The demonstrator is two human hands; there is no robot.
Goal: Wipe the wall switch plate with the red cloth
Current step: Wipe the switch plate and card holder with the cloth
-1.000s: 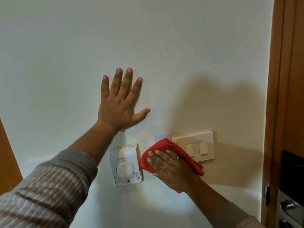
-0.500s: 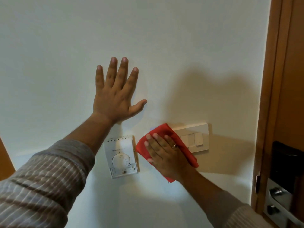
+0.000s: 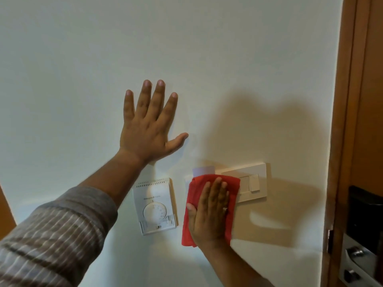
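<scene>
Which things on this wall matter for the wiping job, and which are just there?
Part of the job:
red cloth
wall switch plate
right hand, flat on the cloth
left hand, flat on the bare wall

Just there:
dial thermostat
wooden door frame
door lock hardware
small pale tag above the cloth

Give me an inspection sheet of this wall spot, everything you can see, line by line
Surface: pale wall, shadowed near the plate.
Job's things: red cloth covers the left end of the switch plate; the plate's right end is bare.
Clutter: dial thermostat left of the cloth; small pale tag above the cloth.
Hands: left hand flat on the wall, fingers spread; right hand flat on the cloth.
Cables: nothing seen.
Surroundings: wooden door frame at right, lock hardware beyond.
</scene>
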